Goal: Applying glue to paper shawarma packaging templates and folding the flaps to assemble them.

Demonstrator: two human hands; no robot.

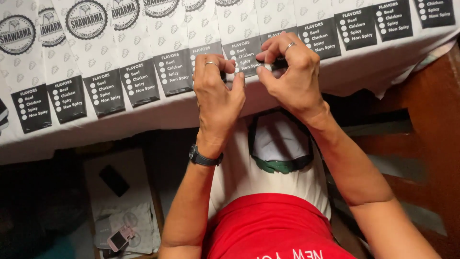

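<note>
Wide white table (143, 115), its near edge soft and draped, open gap below. Across it, overlapping row of long white paper sleeves (139, 72), round black emblems above, black rectangular label panels at the lower ends. Left hand (218, 91) and right hand (290, 72), both ringed, fingers curled shut, pinching one sleeve end (247, 55) at mid-edge.

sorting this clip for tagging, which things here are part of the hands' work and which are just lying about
In use: left hand and right hand, pinching the lower edges of the overlapped row of printed paper sleeves.

Lying about: dark phone, small pink device, papers down below.
</note>
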